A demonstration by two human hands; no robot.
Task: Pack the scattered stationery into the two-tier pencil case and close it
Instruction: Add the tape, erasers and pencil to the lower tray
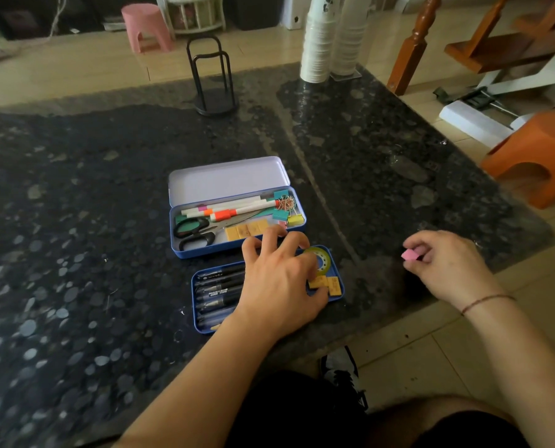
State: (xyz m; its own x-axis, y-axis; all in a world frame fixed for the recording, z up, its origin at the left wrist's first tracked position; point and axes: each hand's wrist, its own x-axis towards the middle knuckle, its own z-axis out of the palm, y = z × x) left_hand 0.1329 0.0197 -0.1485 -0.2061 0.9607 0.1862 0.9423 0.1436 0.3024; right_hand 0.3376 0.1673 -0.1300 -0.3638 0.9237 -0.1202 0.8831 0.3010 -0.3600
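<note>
The blue pencil case lies open on the dark stone table, its pale lid tipped back. It holds white markers, black scissors, yellow pieces, paper clips and binder clips. In front of it sits the loose blue inner tray with several black pens, a tape roll and yellow pieces. My left hand is spread over the tray's right half, fingers apart, fingertips on the yellow pieces. My right hand hovers to the right, pinching a small pink piece.
A black wire stand stands at the table's far middle, and two stacks of white cups at the far right. The table's right edge runs close to my right hand. An orange stool sits on the floor beyond it.
</note>
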